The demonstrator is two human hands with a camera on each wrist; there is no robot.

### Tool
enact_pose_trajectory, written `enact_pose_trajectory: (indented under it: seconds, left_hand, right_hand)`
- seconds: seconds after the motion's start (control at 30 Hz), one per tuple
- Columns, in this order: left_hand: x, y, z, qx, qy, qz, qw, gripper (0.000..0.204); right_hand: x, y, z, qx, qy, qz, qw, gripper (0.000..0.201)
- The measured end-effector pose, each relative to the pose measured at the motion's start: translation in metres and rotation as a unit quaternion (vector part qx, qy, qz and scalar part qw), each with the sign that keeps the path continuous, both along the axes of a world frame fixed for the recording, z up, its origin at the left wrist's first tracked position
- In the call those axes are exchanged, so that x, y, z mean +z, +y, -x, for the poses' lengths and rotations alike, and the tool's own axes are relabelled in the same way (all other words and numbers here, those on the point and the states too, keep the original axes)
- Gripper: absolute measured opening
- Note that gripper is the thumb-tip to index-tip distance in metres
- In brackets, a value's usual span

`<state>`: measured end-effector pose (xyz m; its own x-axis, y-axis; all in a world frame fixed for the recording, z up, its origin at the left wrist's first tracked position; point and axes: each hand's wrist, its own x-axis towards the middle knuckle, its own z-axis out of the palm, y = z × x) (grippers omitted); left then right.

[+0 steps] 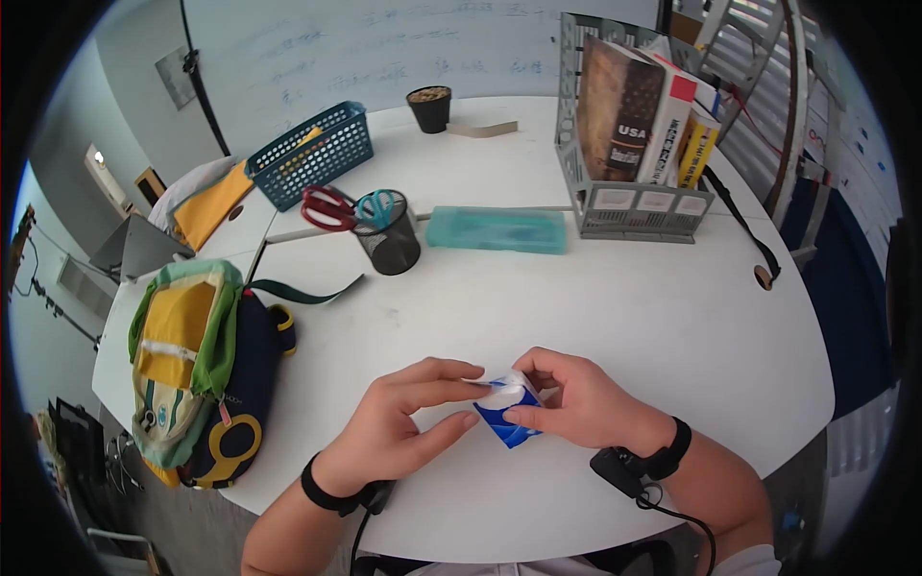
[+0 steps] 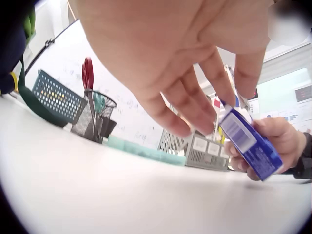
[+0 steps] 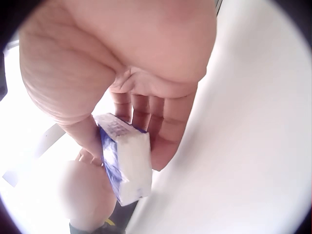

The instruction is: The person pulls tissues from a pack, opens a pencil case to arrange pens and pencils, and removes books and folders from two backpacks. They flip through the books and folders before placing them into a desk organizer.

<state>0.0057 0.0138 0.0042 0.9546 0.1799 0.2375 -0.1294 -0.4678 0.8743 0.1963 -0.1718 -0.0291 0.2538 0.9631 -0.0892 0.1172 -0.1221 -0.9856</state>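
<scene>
In front of me, over the white table (image 1: 423, 322), my right hand (image 1: 586, 394) holds a small blue-and-white pack (image 1: 507, 422) between thumb and fingers. A barcode shows on one blue side of the pack (image 2: 243, 139) in the left wrist view, and a white side of it faces the right wrist camera. My left hand (image 1: 399, 422) is at the pack's left end, its fingers extended and its thumb apart from the forefinger. The forefinger's tip is right at the pack's upper edge.
A green-and-yellow backpack (image 1: 178, 370) lies at left. Further back are a mesh cup (image 1: 394, 252) with scissors, a teal case (image 1: 495, 230), a teal basket (image 1: 312, 158), a potted plant (image 1: 431, 113) and a grey rack (image 1: 639, 223) of books. Cables run from both wrists.
</scene>
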Motion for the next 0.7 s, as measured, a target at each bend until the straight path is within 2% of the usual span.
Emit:
enact_pose_trajectory:
  seconds: [0.03, 0.1, 0.17, 0.23, 0.33, 0.47, 0.53, 0.67, 0.7]
  left_hand:
    - [-0.003, -0.002, 0.000, 0.026, -0.007, -0.033, 0.999, 0.031]
    - [-0.009, -0.010, -0.003, 0.072, -0.016, -0.067, 0.995, 0.030]
    - [-0.009, -0.018, -0.006, 0.097, -0.096, -0.169, 0.976, 0.027]
    - [-0.009, -0.022, -0.004, 0.111, -0.075, -0.159, 0.978, 0.024]
    - [-0.011, -0.022, -0.001, 0.104, -0.113, -0.200, 0.968, 0.022]
    - [-0.012, -0.021, -0.001, 0.108, -0.157, -0.252, 0.949, 0.030]
    - [-0.010, -0.024, 0.001, 0.083, -0.162, -0.226, 0.957, 0.027]
    - [-0.008, -0.028, 0.000, 0.052, -0.155, -0.229, 0.960, 0.024]
    - [-0.007, -0.027, 0.000, 0.044, -0.147, -0.224, 0.962, 0.024]
  right_hand:
    - [-0.002, 0.001, 0.005, 0.006, -0.002, 0.004, 1.000, 0.036]
    - [-0.003, 0.002, 0.013, 0.011, 0.076, 0.008, 0.997, 0.035]
    - [-0.014, 0.000, 0.013, 0.036, 0.057, 0.006, 0.998, 0.035]
    - [-0.016, 0.000, 0.005, 0.067, 0.044, 0.004, 0.997, 0.036]
    - [-0.006, -0.006, 0.009, 0.127, 0.180, -0.043, 0.975, 0.033]
    - [-0.013, -0.007, 0.013, 0.092, 0.182, 0.011, 0.979, 0.045]
    - [-0.015, -0.003, 0.020, 0.075, 0.061, -0.091, 0.991, 0.062]
    - [-0.016, -0.006, 0.023, 0.091, 0.112, -0.079, 0.986, 0.070]
    - [-0.015, -0.007, 0.019, 0.118, 0.087, -0.029, 0.989, 0.071]
